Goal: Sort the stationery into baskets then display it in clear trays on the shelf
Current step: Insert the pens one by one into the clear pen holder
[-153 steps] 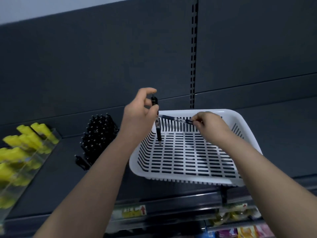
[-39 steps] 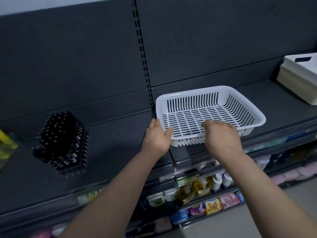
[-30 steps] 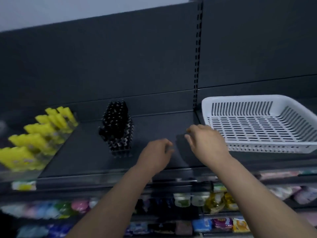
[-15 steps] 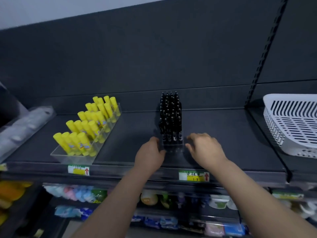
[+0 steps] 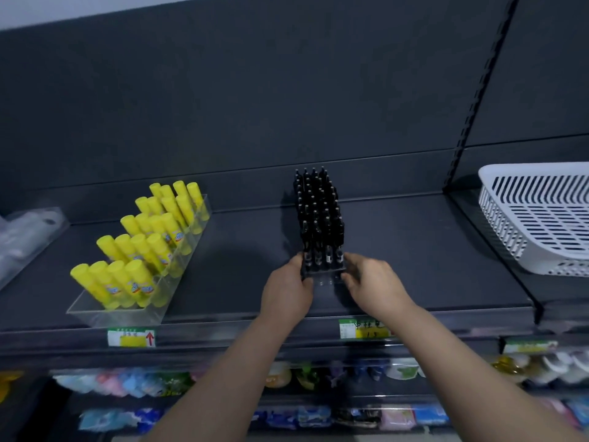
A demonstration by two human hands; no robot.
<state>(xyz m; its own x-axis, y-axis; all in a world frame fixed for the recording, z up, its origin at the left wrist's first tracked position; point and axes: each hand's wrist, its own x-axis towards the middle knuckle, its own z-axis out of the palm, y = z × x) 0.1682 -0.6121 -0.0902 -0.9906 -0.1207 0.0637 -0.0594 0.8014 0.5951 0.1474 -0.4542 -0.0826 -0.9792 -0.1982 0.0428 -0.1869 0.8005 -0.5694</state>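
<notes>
- The left hand (image 5: 287, 290) curls its fingers round the front-left corner of the clear pen tray (image 5: 323, 279), low at the base.
- The right hand (image 5: 371, 280) grips the front-right corner the same way, so the 2 hands clamp the tray between them.
- The tray stands mid-way along the dark shelf (image 5: 242, 282), set back from the lip and behind a price label (image 5: 363, 328). Black pens (image 5: 320, 218) stand upright in it, 4 across at the front.
- It looks like stiff, smooth plastic, probably slippery. With its upright load it is likely top-heavy, so it is safer to slide it level, held low at both corners, than to lift it.
- A clear tray of yellow glue sticks (image 5: 143, 250) sits well apart to the left. The white basket (image 5: 538, 218) is in the next bay to the right.
- 0.5 s ago the hands stood slightly wider at the tray's front. 1.3 s ago both rested on the basket's near rim, and 5.1 s ago each held a pen over it.
</notes>
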